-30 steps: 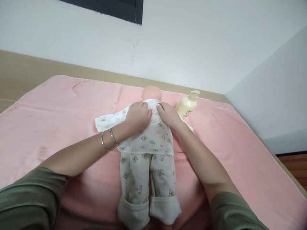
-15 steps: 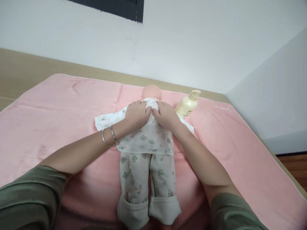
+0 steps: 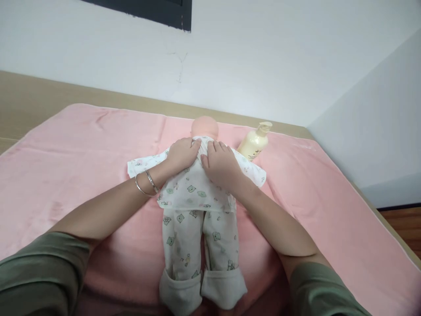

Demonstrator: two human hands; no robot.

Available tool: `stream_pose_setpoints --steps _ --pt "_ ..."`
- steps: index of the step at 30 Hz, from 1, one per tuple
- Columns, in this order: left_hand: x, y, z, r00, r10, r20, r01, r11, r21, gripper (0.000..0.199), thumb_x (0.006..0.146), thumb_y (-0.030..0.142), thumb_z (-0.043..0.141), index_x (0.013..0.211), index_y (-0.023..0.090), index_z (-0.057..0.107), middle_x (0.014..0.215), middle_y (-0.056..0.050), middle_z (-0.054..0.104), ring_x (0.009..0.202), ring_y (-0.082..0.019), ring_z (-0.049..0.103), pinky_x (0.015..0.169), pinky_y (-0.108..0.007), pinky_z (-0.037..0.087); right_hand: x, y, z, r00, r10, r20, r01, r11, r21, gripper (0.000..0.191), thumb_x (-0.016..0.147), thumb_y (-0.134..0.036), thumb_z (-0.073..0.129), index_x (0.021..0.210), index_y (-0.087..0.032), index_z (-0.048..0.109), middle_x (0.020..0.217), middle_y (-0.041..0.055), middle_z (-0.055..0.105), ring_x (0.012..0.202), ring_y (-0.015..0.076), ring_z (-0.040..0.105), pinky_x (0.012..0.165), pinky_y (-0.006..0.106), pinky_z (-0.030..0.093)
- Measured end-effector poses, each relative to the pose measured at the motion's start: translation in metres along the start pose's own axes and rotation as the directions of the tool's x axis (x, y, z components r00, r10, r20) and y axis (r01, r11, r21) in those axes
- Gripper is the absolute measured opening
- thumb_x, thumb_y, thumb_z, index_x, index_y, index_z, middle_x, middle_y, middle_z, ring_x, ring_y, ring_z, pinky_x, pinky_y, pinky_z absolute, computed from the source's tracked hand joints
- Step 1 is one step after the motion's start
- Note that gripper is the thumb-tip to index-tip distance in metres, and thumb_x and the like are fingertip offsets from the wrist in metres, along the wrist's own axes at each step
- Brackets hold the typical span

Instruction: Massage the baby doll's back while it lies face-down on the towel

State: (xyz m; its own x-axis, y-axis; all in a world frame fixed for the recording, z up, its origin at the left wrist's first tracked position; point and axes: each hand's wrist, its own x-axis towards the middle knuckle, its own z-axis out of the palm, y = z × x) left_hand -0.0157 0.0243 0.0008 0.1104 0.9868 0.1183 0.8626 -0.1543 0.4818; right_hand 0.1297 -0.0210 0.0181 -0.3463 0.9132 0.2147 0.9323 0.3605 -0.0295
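A baby doll (image 3: 204, 127) lies stretched out, head away from me, its face not showing. It wears a white printed top (image 3: 194, 191) and matching trousers (image 3: 186, 245) with turned-up cuffs. My left hand (image 3: 182, 154), below a wrist with silver bangles, rests on the left side of the doll's upper body, fingers over the shoulder, thumb towards the middle. On the right side my right hand (image 3: 222, 164) lies flat on the top, fingers pointing to the neck. Between the hands the cloth is creased. Both hands are open and hold nothing.
A pale yellow pump bottle (image 3: 255, 142) stands tilted in view just right of the doll's shoulder. Under everything spreads a pink mat (image 3: 315, 210) on a wooden surface (image 3: 39, 90). A white wall (image 3: 250, 61) rises behind it.
My right hand has slid slightly down the doll's upper body, towards me, and its fingers show more. My left hand stays near the shoulder. The view has shifted slightly.
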Motion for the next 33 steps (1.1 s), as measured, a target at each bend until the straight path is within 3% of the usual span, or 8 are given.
stream_pose_setpoints --steps 3,8,11,16,20,24,29,33 --pt "-0.006 0.003 0.001 0.999 0.028 -0.035 -0.025 0.997 0.076 0.054 0.102 0.041 0.021 0.096 0.013 0.067 0.103 -0.018 0.073 0.097 -0.031 0.067 0.085 -0.042 0.049 0.004 0.006 0.003 1.000 -0.005 0.001 0.005 0.998 0.060 0.042 0.104 -0.035 0.032 0.126 -0.008 0.056 0.128 0.0216 0.063 0.119 0.0359 0.055 0.104 0.048 0.042" --pt "-0.027 0.015 0.006 0.971 0.203 -0.126 -0.176 0.965 0.196 0.039 0.100 0.035 0.031 0.102 0.012 0.063 0.106 -0.019 0.070 0.103 -0.033 0.063 0.091 -0.045 0.048 0.026 0.042 0.014 0.985 0.154 0.082 -0.173 0.933 0.316 0.053 0.104 -0.053 0.031 0.126 -0.012 0.058 0.127 0.0176 0.067 0.114 0.0323 0.062 0.096 0.043 0.048" --pt "-0.029 0.017 0.008 0.960 0.227 -0.165 -0.195 0.962 0.189 0.035 0.099 0.035 0.034 0.101 0.014 0.062 0.106 -0.018 0.069 0.105 -0.033 0.062 0.093 -0.045 0.048 0.031 0.051 0.017 0.979 0.169 0.113 -0.199 0.907 0.371 0.058 0.103 -0.058 0.030 0.125 -0.014 0.059 0.127 0.0163 0.068 0.114 0.0322 0.063 0.095 0.043 0.049" --pt "-0.011 0.006 0.004 0.994 0.092 -0.055 -0.088 0.994 0.065 0.040 0.098 0.041 0.033 0.098 0.015 0.064 0.107 -0.017 0.071 0.101 -0.031 0.065 0.088 -0.044 0.050 0.020 0.028 0.010 0.986 0.142 0.083 -0.156 0.967 0.199 0.047 0.105 -0.043 0.029 0.122 -0.012 0.060 0.124 0.0193 0.068 0.117 0.0345 0.060 0.105 0.051 0.042" --pt "-0.002 0.001 0.001 1.000 -0.010 -0.011 0.010 1.000 0.002 0.051 0.099 0.047 0.026 0.094 0.015 0.066 0.102 -0.017 0.072 0.096 -0.031 0.067 0.084 -0.043 0.051 0.004 0.003 0.004 1.000 0.026 -0.012 -0.024 0.994 0.104 0.047 0.103 -0.034 0.034 0.139 -0.008 0.051 0.145 0.0229 0.055 0.132 0.0375 0.049 0.114 0.057 0.035" --pt "-0.008 0.001 0.005 0.997 0.007 -0.071 -0.007 1.000 0.004 0.049 0.098 0.045 0.028 0.099 0.014 0.066 0.103 -0.018 0.072 0.100 -0.032 0.067 0.090 -0.045 0.051 0.000 0.000 -0.004 0.998 -0.038 -0.056 0.049 0.978 0.201 0.050 0.101 -0.028 0.033 0.143 -0.009 0.049 0.158 0.0201 0.043 0.142 0.0343 0.043 0.117 0.053 0.036" --pt "-0.014 -0.003 0.017 0.953 0.015 -0.301 -0.076 0.979 -0.190 0.042 0.091 0.033 0.040 0.125 0.014 0.058 0.126 -0.016 0.067 0.120 -0.031 0.061 0.106 -0.045 0.048 0.005 0.010 -0.003 0.962 0.084 -0.260 -0.011 0.962 0.272 0.061 0.098 -0.028 0.030 0.155 -0.006 0.033 0.166 0.0165 0.029 0.157 0.0288 0.021 0.126 0.052 0.027" --pt "-0.014 -0.007 0.021 0.953 0.026 -0.302 -0.106 0.962 -0.252 0.045 0.091 0.031 0.039 0.127 0.014 0.058 0.125 -0.015 0.068 0.119 -0.030 0.062 0.107 -0.047 0.048 0.009 0.012 0.013 0.982 0.017 -0.188 0.039 0.957 0.287 0.053 0.097 -0.027 0.031 0.141 -0.008 0.054 0.154 0.0182 0.049 0.150 0.0297 0.037 0.124 0.051 0.031"
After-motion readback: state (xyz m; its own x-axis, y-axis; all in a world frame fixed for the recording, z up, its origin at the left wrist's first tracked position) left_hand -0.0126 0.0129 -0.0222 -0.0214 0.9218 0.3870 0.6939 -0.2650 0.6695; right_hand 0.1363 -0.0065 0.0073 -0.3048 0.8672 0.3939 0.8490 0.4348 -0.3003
